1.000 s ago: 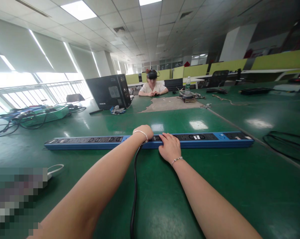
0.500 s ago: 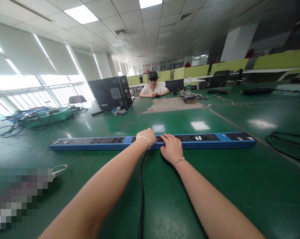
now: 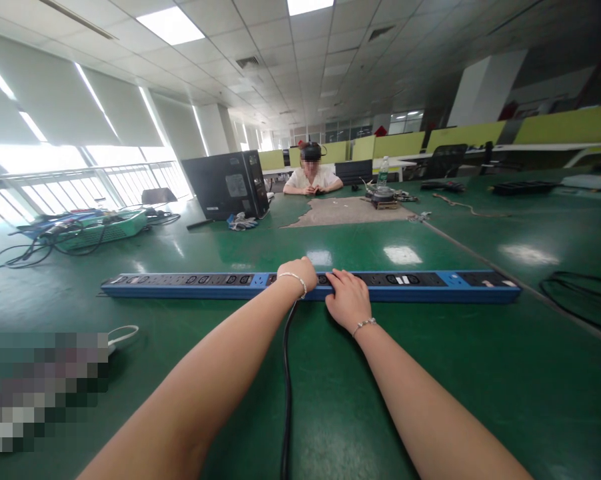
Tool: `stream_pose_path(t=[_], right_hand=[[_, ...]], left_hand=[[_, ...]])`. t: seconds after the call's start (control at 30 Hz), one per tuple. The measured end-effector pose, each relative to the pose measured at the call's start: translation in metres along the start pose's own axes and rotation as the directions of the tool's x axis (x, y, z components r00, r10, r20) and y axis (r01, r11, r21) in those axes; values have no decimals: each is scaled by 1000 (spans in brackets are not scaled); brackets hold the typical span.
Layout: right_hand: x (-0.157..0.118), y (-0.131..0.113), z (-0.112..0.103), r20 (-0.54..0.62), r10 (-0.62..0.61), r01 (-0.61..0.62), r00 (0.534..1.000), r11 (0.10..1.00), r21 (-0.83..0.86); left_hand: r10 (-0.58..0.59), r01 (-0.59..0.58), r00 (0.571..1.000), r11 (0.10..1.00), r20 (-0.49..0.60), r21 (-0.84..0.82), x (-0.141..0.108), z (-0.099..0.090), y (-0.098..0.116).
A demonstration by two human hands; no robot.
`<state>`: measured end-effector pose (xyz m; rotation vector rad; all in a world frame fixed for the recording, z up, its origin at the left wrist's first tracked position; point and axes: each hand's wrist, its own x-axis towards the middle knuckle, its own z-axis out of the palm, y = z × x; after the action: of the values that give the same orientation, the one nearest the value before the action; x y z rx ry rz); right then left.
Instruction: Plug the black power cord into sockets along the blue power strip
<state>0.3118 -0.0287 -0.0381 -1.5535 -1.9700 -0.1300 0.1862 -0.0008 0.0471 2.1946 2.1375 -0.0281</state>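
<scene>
Over by the windows, pale blinds (image 3: 110,107) hang above a railing (image 3: 135,181), and a green basket (image 3: 115,231) sits heaped with cables (image 3: 43,241) trailing onto the green tabletop (image 3: 190,243). A black computer case (image 3: 215,188) stands to its right, with some bluish-grey gloves (image 3: 243,222) lying in front. Across from here sits another person (image 3: 300,180) in a white top, wearing a dark headset (image 3: 310,152). A ragged brownish patch (image 3: 340,212) marks the table nearby; a clear bottle (image 3: 383,175) rises amid clutter at its far right. Farther right lies a black tray (image 3: 523,188), a black cable coil (image 3: 563,293) nearer. Yellow-green partitions (image 3: 560,133) and a dark chair (image 3: 443,162) fill the back, under lit ceiling panels (image 3: 170,25).
</scene>
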Motion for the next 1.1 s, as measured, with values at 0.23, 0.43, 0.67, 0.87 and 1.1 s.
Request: stream_pose_path(t=[0.23,0.43,0.67,0.87,1.1], right_hand=[[0,0,0,3,-5,5,1000,1000,-3],[1,1,1,9,-1,1,1000,1000,-10],[-3,-17,1,13,-117,117,993,993,0],[-8,-32,4,34,-234,232,972,971,57],[-3,-43,10,-30,-196,197,980,979,54]], left_hand=[[33,-32,997,999,-62,25,-7,9,-1],[129,-128,990,992,-53,19,-8,5,-21],[307,-313,894,949,-326,35,-28,46,-71],[299,-302,862,952,-409,58,-33,69,-73],[313,-317,818,945,-482,74,-28,74,-73]])
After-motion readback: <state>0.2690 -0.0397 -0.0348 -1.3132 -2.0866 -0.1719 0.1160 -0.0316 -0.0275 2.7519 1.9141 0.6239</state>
